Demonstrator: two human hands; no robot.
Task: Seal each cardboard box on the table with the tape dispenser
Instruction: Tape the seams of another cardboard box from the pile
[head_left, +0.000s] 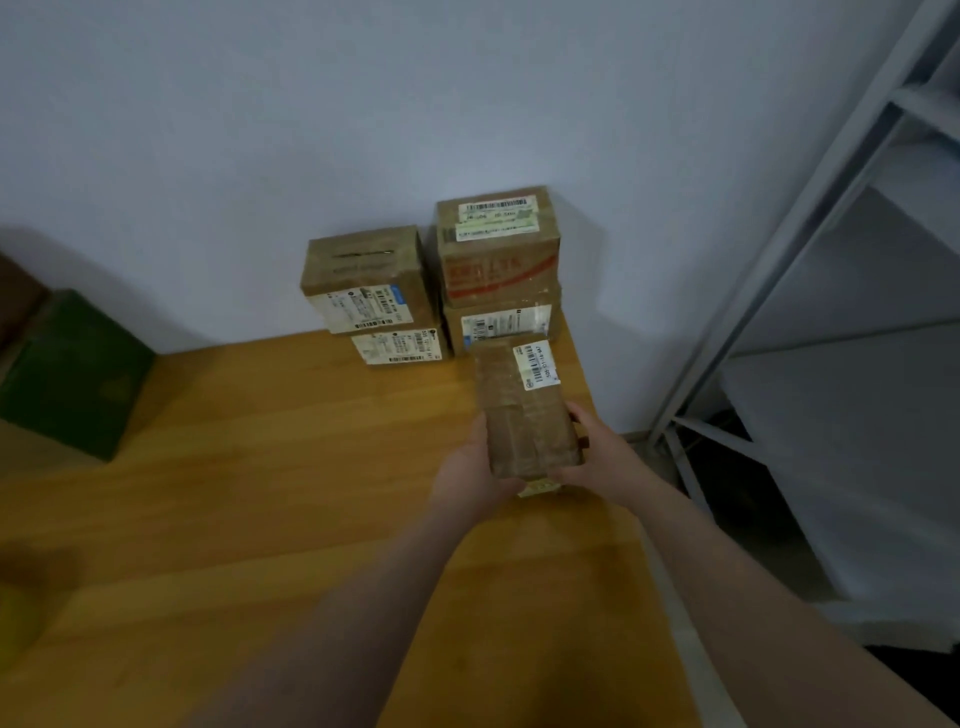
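Near the right edge of the wooden table, a long cardboard box is clasped between both hands. The left hand curls round its left flank and the right hand round its right, a two-sided hold that suits steering it squarely, probably toward the stacks against the wall. Its far end points at the right stack; I cannot tell whether it touches, nor whether it rests on the wood. Its top looks glossy and creased, as if already taped, with a white barcode label at the far end. The left stack is squat, matte brown and also labelled. No tape dispenser is in view. A dark green box sits far left, and grey metal shelving stands to the right.
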